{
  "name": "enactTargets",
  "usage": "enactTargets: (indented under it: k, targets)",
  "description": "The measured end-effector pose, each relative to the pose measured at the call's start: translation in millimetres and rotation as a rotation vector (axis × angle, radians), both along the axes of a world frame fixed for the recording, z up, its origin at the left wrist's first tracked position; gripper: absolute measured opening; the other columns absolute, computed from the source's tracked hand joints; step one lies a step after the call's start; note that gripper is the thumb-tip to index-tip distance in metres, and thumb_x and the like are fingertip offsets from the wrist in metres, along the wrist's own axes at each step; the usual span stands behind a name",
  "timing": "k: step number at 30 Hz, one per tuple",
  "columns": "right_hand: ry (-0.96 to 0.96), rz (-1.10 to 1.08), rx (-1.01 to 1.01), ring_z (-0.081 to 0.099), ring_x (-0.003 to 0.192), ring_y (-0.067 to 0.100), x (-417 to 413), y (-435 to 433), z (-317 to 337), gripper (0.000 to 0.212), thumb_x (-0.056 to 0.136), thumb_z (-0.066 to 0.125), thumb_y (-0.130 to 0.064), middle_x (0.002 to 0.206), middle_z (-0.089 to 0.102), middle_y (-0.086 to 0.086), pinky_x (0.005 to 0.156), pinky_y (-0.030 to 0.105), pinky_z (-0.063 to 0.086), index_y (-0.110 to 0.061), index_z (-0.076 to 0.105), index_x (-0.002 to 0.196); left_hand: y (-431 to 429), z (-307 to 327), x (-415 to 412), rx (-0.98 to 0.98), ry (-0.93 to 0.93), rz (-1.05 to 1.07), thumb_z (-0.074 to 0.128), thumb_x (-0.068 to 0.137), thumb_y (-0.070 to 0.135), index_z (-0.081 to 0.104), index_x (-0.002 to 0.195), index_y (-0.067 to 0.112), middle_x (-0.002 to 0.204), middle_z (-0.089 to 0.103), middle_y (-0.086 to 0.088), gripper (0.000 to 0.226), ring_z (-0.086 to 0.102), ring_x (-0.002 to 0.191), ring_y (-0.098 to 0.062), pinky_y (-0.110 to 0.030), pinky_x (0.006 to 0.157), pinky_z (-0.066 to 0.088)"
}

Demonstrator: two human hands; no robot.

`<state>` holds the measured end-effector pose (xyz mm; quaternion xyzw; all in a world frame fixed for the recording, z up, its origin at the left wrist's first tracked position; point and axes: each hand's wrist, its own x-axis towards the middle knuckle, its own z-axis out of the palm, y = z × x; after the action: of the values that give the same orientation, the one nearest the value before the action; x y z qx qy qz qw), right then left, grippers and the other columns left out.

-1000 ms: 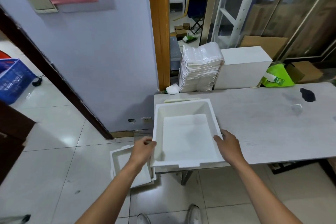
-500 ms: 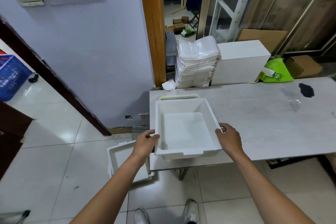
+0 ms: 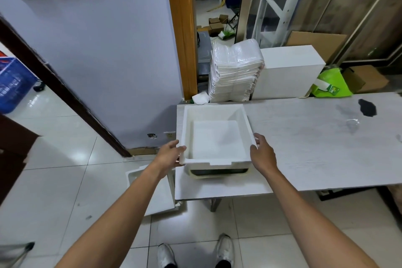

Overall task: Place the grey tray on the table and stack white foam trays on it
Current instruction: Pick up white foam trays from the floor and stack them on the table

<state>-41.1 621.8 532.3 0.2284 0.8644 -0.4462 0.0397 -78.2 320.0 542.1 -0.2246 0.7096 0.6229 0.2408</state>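
Note:
A deep white foam tray [image 3: 215, 137] sits at the left end of the pale table [image 3: 315, 150]. It rests on the grey tray [image 3: 217, 173], of which only the cream-rimmed near edge shows under the foam tray's front. My left hand [image 3: 170, 154] grips the foam tray's near left rim, thumb on top. My right hand [image 3: 262, 152] holds the near right rim, fingers against the side. Another white foam tray [image 3: 152, 191] lies on the floor tiles just left of the table.
A tall wrapped stack of white trays [image 3: 235, 74] and a white box [image 3: 289, 74] stand behind the table's far edge. A green bag [image 3: 330, 85] lies beside them, and a dark stain [image 3: 367, 107] marks the table at right. A blue crate [image 3: 10, 82] stands far left.
Both hands have carried the foam tray away from the table's near edge and over the grey tray. The grey tray's near rim now shows beneath it.

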Motion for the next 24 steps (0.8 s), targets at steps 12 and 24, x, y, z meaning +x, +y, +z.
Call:
enactTargets:
  k: [12, 24]
  targets:
    - [-0.130, -0.084, -0.085, 0.063, 0.099, 0.023, 21, 8, -21, 0.045, 0.095, 0.053, -0.029, 0.107, 0.065, -0.004, 0.092, 0.043, 0.051, -0.017, 0.047, 0.138, -5, -23, 46, -0.102, -0.040, -0.090, 0.062, 0.099, 0.034, 0.061, 0.109, 0.008, 0.100, 0.072, -0.016, 0.028, 0.070, 0.076, -0.024, -0.042, 0.084, 0.059]
    - [-0.116, -0.158, -0.102, 0.069, 0.090, 0.030, 15, 9, -19, 0.043, 0.097, 0.043, -0.028, 0.124, 0.063, 0.008, 0.075, 0.038, 0.055, -0.017, 0.047, 0.139, 3, -19, 49, -0.048, -0.027, -0.086, 0.061, 0.099, 0.029, 0.069, 0.097, 0.004, 0.081, 0.073, -0.012, 0.026, 0.069, 0.070, -0.025, -0.046, 0.088, 0.058]
